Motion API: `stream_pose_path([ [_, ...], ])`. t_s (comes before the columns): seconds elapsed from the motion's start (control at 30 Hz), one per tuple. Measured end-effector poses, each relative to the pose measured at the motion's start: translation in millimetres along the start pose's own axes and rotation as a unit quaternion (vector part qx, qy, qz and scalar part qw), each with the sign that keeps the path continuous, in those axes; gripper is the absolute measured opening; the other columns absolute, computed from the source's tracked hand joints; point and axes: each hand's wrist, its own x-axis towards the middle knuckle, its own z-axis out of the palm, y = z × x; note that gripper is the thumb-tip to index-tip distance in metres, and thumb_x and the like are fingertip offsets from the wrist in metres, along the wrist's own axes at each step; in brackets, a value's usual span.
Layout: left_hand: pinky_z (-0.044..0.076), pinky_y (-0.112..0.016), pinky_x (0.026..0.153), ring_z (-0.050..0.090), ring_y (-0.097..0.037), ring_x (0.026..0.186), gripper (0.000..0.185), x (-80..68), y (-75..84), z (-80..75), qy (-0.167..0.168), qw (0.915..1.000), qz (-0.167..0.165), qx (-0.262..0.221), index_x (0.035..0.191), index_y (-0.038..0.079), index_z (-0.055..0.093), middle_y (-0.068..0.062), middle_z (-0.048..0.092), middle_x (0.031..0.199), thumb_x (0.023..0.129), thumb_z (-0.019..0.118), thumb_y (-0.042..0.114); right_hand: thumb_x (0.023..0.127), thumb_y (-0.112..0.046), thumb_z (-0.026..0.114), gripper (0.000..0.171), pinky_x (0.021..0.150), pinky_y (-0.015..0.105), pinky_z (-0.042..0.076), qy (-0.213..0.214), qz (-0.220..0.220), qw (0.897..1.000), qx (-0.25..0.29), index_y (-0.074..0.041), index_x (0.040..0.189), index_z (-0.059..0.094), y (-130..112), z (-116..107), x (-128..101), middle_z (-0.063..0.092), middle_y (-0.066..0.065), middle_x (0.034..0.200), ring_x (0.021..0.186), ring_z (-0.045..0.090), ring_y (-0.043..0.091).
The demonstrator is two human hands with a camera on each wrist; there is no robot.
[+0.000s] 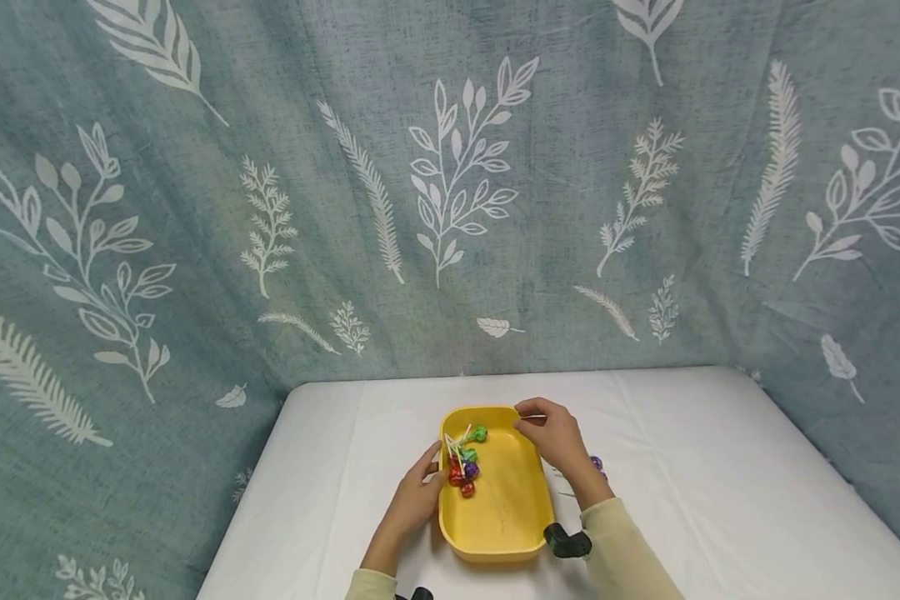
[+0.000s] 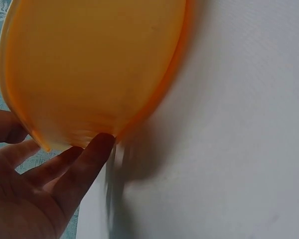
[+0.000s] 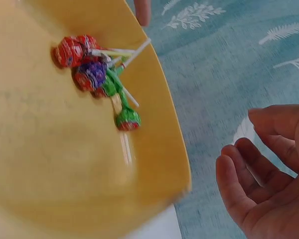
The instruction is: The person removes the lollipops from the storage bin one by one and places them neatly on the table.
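Head view, tray: we see a yellow tray on the white bench, near its front edge and about midway between the left and right edges.
Head view, sweets: a cluster of lollipops — red, purple and green — lies along the tray's left wall, toward its far end.
Head view, left hand: our left hand rests against the tray's left outer wall, fingers nearly straight, gripping nothing.
Head view, right hand: our right hand hovers at the tray's far right corner, fingers loosely bent; whether the tips pinch anything we cannot tell here.
Head view, extra sweet: a purple lollipop lies on the bench just right of that wrist.
Head view, backdrop: a teal cloth with white leaf prints hangs behind the bench.
Left wrist view: the fingers lie extended with their tips touching the tray's orange-yellow outer wall — a flat touch, no grasp.
Right wrist view: the right hand is open beside the tray's rim, its fingers gently curled and holding nothing; the lollipops sit inside, sticks crossing.
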Motion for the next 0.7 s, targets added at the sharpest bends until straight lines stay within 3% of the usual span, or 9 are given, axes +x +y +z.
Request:
stream_pose_path([
  [0.47,0.045,-0.059,0.101,0.059,-0.037,0.12,0.053,2.0,-3.7,0.6,0.0,1.0,0.003,-0.002,0.156,0.014,0.042,-0.02,0.063,0.129,0.104,0.052,0.017,0.092,-0.007,0.072,0.023,0.089,0.047,0.056,-0.025,0.013,0.999,-0.021,-0.002,0.114,0.072,-5.0,38.3,16.7,0.071,0.016,0.114,0.106,0.067,0.033],
  [0.7,0.052,-0.053,0.093,0.063,-0.035,0.112,0.054,0.9,-2.7,-0.2,-0.004,0.9998,0.011,-0.013,0.156,0.012,0.041,-0.024,0.061,0.13,0.103,0.053,0.015,0.092,-0.007,0.072,0.02,0.089,0.047,0.055,-0.02,0.024,0.999,-0.039,-0.002,0.111,0.073,2.8,52.3,26.7,0.072,0.011,0.108,0.103,0.067,0.032],
])
